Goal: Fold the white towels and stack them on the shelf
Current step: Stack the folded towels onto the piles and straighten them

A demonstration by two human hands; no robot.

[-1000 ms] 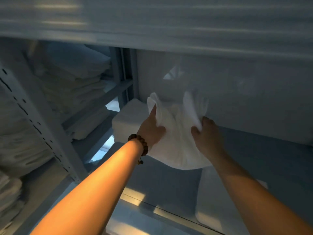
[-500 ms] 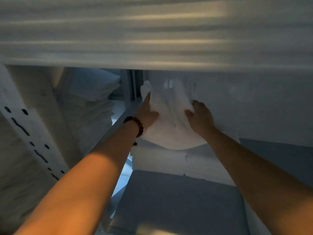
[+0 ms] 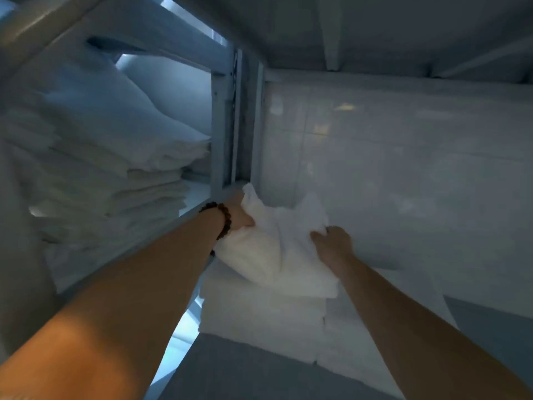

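Note:
A folded white towel (image 3: 268,252) is held deep inside the grey shelf (image 3: 259,370), its front edge resting on a stack of folded white towels (image 3: 259,313). My left hand (image 3: 240,216), with a bead bracelet on the wrist, grips the towel's left side. My right hand (image 3: 331,241) grips its right side. The towel's far corners stick up against the white back wall (image 3: 403,168). A second stack of folded towels (image 3: 360,342) lies right beside the first, under my right forearm.
A grey upright post (image 3: 222,134) separates this bay from the left bay, which holds a tall pile of white linen (image 3: 95,168). The underside of the shelf above (image 3: 375,30) is close overhead.
The towel and both hands have moved deeper into the shelf and lowered onto the left stack. My view has moved in under the upper shelf.

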